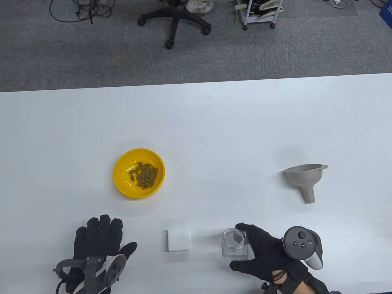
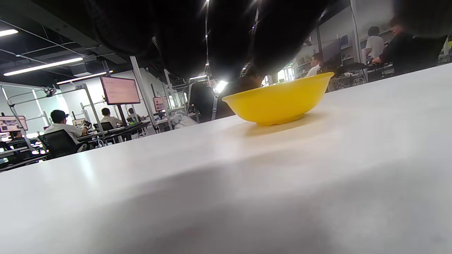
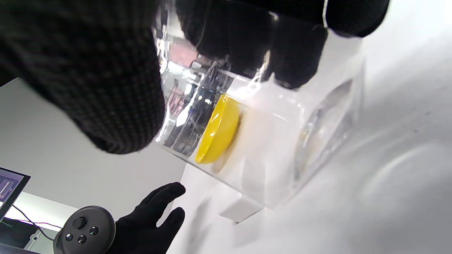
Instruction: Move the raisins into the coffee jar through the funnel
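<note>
A yellow bowl [image 1: 139,173] of raisins [image 1: 144,177] sits left of the table's centre; it also shows in the left wrist view [image 2: 279,102]. A grey funnel [image 1: 305,180] lies on its side at the right. My right hand [image 1: 263,249] grips an open clear coffee jar [image 1: 235,245] near the front edge, fingers and thumb around its sides; the right wrist view shows the jar [image 3: 268,141] close up, standing on the table. My left hand [image 1: 98,242] rests flat on the table, fingers spread, holding nothing, in front of the bowl.
A small white square lid [image 1: 178,240] lies flat between my hands, left of the jar. Beyond the table's far edge are grey carpet, an office chair base [image 1: 174,23] and a cart [image 1: 258,13].
</note>
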Available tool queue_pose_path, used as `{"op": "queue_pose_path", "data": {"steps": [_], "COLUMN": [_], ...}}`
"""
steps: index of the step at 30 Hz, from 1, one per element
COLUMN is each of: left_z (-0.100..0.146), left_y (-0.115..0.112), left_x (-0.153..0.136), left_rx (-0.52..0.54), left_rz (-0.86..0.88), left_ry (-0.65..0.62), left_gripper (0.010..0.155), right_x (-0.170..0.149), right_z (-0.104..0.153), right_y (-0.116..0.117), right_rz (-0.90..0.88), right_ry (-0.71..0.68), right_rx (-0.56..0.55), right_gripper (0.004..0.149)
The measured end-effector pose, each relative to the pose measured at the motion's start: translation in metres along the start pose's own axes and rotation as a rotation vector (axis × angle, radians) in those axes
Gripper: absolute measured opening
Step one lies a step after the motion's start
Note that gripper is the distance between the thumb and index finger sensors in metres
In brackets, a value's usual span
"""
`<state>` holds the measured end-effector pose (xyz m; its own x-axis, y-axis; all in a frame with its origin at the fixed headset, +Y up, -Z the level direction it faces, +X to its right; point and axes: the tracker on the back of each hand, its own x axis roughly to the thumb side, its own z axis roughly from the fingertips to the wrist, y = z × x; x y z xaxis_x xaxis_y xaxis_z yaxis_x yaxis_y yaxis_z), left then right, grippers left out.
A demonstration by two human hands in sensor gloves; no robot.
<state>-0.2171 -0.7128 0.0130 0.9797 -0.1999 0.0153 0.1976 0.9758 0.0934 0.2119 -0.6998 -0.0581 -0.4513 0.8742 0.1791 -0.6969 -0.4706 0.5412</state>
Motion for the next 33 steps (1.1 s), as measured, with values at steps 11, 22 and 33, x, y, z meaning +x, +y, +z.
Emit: {"op": "queue_pose_path", "data": {"steps": [11, 22, 33], "left_z": [-0.004, -0.004, -0.008], "left_y": [-0.005, -0.007, -0.008], "left_x": [-0.002, -0.001, -0.001], "left_rx": [-0.032, -0.057, -0.088], "left_rz": [0.06, 0.068, 0.085], "left_ry": [-0.029, -0.037, -0.039], "left_gripper": [0.085, 0.084, 0.084], "right_x": [-0.008, -0.008, -0.021], "right_z": [-0.01, -0.012, -0.027], "right_y": [-0.002, -0.017, -0.029], "right_rz": [-0.004, 0.099, 0.084], "right_ry": [0.009, 0.027, 0.088], "right_rx": [0.011, -0.113, -0.133], "right_gripper": [0.089, 0.089, 0.089]}}
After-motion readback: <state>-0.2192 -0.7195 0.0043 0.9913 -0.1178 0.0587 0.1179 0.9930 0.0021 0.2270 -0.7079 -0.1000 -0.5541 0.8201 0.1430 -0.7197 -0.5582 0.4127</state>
